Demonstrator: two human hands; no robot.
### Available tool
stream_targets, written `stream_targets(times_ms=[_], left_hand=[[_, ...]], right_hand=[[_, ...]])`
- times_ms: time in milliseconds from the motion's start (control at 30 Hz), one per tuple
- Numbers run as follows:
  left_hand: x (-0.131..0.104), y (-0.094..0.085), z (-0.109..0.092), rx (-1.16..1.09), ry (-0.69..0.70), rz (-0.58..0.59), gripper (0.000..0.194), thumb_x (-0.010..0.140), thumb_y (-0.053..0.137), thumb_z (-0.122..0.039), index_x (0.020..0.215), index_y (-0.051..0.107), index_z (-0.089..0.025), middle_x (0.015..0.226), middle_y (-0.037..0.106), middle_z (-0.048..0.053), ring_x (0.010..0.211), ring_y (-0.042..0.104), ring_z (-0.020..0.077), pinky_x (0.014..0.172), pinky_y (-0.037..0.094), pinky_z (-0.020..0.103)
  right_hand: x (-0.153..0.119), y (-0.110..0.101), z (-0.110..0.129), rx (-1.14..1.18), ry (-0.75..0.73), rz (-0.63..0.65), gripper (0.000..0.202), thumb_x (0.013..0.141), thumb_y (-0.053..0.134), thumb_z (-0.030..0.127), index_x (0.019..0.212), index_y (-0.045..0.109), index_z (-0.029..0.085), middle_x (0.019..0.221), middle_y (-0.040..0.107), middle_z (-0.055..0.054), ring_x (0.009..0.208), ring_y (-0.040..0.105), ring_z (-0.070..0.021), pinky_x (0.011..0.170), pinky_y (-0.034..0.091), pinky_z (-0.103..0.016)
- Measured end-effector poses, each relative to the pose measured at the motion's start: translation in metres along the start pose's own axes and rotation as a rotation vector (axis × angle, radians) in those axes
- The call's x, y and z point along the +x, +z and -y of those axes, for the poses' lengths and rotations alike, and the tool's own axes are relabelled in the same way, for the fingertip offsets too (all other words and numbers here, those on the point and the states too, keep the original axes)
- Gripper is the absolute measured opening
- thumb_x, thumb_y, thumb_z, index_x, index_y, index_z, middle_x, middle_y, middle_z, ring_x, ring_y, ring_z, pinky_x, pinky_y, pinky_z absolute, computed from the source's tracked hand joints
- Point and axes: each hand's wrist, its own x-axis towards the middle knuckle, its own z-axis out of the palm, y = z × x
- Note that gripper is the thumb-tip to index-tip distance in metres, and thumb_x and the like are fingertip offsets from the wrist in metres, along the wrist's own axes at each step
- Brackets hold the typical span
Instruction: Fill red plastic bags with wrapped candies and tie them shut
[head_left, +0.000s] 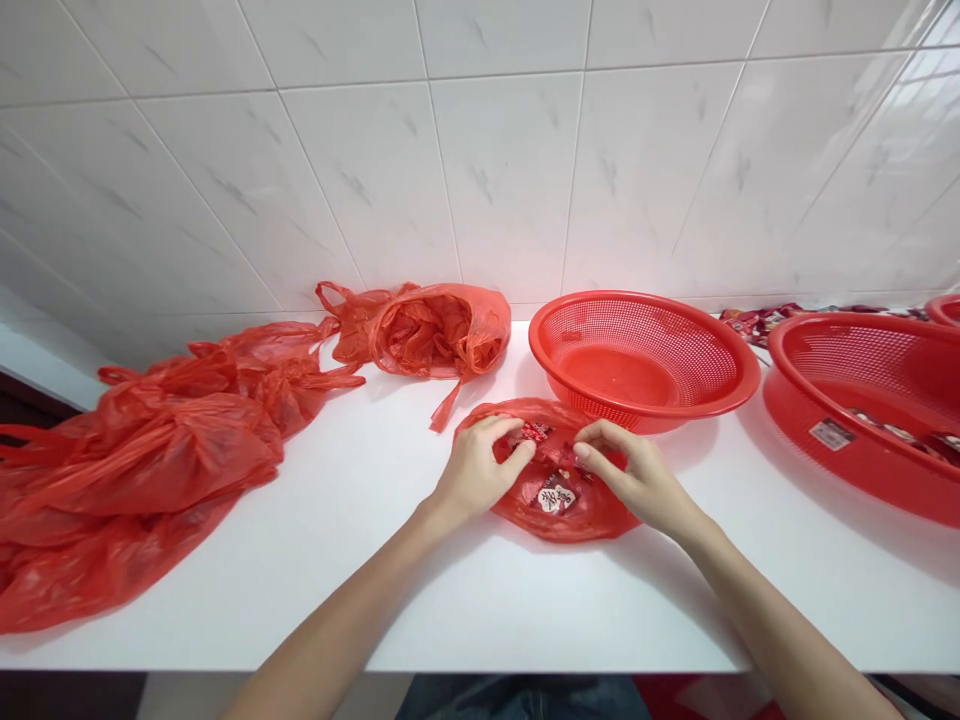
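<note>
A thin red plastic bag (pixel 600 515) lies opened out on the white table, with several small wrapped packets inside. My left hand (pixel 480 465) reaches in from the left, its thumb and fingers closed on a small bright red wrapped packet (pixel 535 432). On the other side, my right hand (pixel 634 470) pinches at a dark red wrapped packet (pixel 568 456), partly hidden by the fingertips. Below and between both hands, a dark packet with a white label (pixel 556 498) rests in the bag.
Just behind the bag stands a red perforated basket (pixel 622 375). A larger red basket (pixel 795 420) holding packets is at right, with loose packets (pixel 765 320) behind it. Rolled red bags (pixel 442 330) sit by the tiled wall (pixel 502 180); a red bag pile (pixel 172 440) covers the left.
</note>
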Motion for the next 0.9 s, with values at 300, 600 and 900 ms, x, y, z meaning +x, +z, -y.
stream_targets(times_ms=[300,600,900], left_hand=[[-0.003,0.003,0.011,0.418,0.022,0.116,0.042,0.082,0.054,-0.009,0.123,0.065,-0.015,0.121,0.066,0.014,0.114,0.061,0.0323,0.101,0.049,0.049],[0.006,0.015,0.020,0.250,0.070,0.254,0.029,0.083,0.052,-0.014,0.100,0.074,-0.022,0.118,0.073,0.008,0.116,0.062,0.0315,0.108,0.039,0.057],[0.017,0.029,0.016,0.293,0.002,0.184,0.033,0.091,0.057,-0.020,0.124,0.065,-0.020,0.127,0.070,0.012,0.121,0.060,0.0342,0.105,0.040,0.056]], right_hand=[[-0.001,-0.005,-0.017,-0.578,0.026,0.143,0.026,0.084,0.065,0.021,0.110,0.065,0.020,0.099,0.073,-0.010,0.087,0.066,-0.0244,0.072,0.044,-0.031],[0.000,-0.001,-0.017,-0.541,-0.006,0.121,0.032,0.083,0.060,0.016,0.113,0.066,0.023,0.100,0.075,-0.007,0.086,0.069,-0.0237,0.071,0.046,-0.030],[0.001,0.006,-0.015,-0.449,-0.034,0.095,0.027,0.088,0.061,0.023,0.114,0.066,0.020,0.103,0.072,-0.010,0.086,0.068,-0.0238,0.075,0.050,-0.034]])
